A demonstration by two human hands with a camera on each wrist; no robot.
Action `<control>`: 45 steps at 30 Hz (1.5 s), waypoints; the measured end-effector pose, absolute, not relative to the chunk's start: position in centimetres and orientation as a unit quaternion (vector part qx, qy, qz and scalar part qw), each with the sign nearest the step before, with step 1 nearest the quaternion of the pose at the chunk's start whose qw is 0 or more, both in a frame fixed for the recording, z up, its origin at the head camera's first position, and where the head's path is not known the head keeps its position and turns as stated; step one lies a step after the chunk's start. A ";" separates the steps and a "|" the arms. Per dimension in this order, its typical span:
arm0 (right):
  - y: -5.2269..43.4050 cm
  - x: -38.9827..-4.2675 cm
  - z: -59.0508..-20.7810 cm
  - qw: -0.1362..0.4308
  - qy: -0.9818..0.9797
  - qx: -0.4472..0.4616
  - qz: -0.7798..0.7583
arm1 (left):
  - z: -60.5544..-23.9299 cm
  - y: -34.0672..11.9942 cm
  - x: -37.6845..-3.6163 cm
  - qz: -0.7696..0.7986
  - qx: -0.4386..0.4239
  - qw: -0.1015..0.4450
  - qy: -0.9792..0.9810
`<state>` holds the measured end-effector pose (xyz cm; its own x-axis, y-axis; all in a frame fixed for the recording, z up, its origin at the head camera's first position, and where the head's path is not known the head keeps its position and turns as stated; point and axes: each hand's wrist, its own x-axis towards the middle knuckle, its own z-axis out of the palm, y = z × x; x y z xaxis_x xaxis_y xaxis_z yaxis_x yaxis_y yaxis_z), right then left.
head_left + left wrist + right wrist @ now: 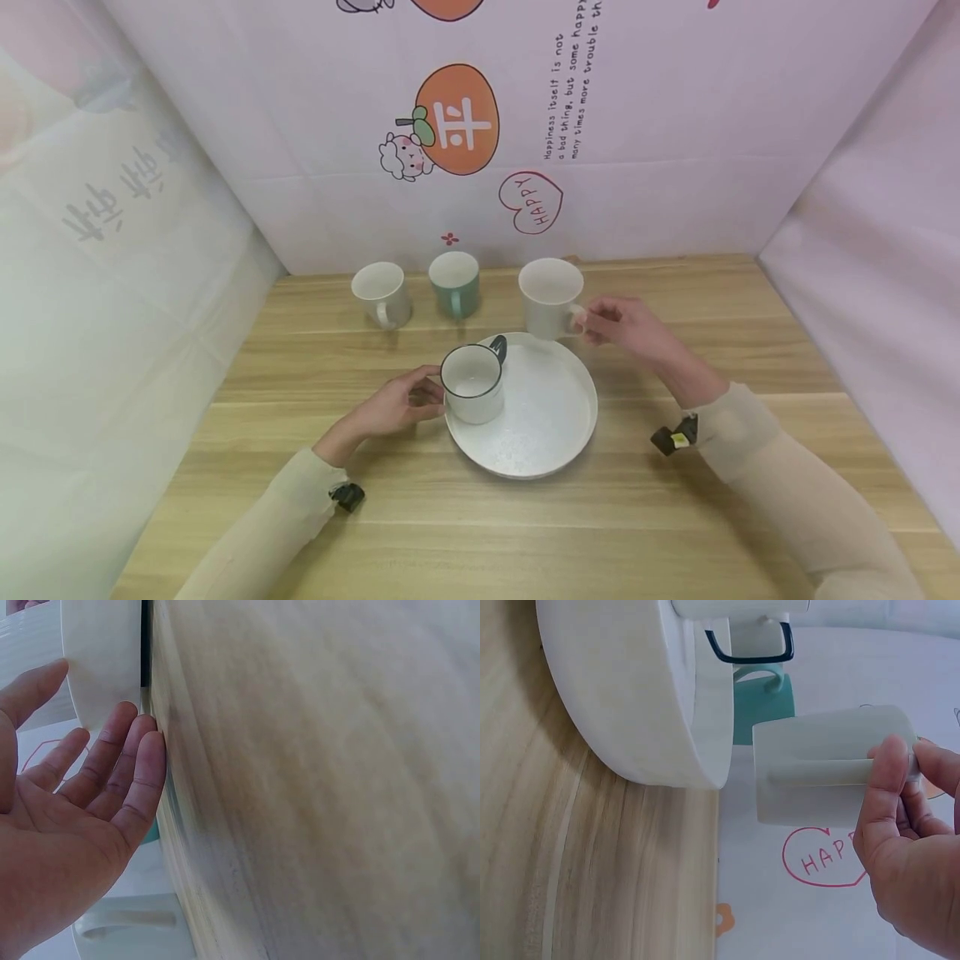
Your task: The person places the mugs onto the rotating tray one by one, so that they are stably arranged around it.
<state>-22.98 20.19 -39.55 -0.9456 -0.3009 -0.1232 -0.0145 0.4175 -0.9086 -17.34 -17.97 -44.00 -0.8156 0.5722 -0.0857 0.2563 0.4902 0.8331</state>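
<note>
A white mug (550,310) is held by its handle (817,773), pinched between thumb and fingers of the right hand (624,327), and is raised above the table (465,550) at the far edge of a round white tray (551,417). A black-rimmed mug (478,406) is stood upright in the tray's left side. Beside it the left hand (397,404) is placed, fingers loosely extended, nothing grasped; contact cannot be told. A pale mug (396,307) and a green mug (467,298) are stood behind.

On the white tray (546,412) sits a black-rimmed white mug (477,407); behind the tray, a teal mug (468,297); beneath the tray, a pale-brown, wood-grained worktop (480,550).
</note>
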 end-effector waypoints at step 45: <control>19.5 -19.0 -41.5 0.191 0.787 -0.197 -0.552 | -47.1 -18.8 -18.7 0.430 0.248 0.163 0.853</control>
<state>-19.03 19.50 -41.54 -0.8492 -0.5214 -0.0838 -0.0983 0.3121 -0.9450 -18.66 -18.76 -47.12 -0.8243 0.5625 -0.0648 0.2826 0.5079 0.8138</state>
